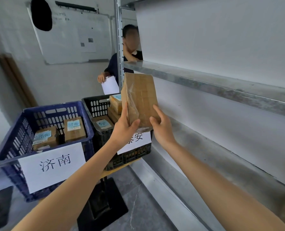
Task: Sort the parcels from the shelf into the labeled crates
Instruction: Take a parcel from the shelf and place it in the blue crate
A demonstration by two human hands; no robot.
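I hold a brown taped cardboard parcel [140,95] upright in the air, in front of the metal shelf [205,84]. My left hand [124,129] grips its lower left edge and my right hand [161,127] grips its lower right edge. Its label side is hidden from me. Below to the left stands a blue crate [22,130] with a white paper label, holding two parcels with blue labels [74,129]. Beside it, right behind my left hand, a black crate [95,105] with a partly hidden paper label holds several labelled parcels [103,122].
The shelf boards in view on the right carry nothing. A person in a dark shirt [115,64] stands behind the shelf post holding a white sheet [110,85]. The crates rest on a small table with a black stand base [103,202]. A whiteboard [71,35] hangs on the far wall.
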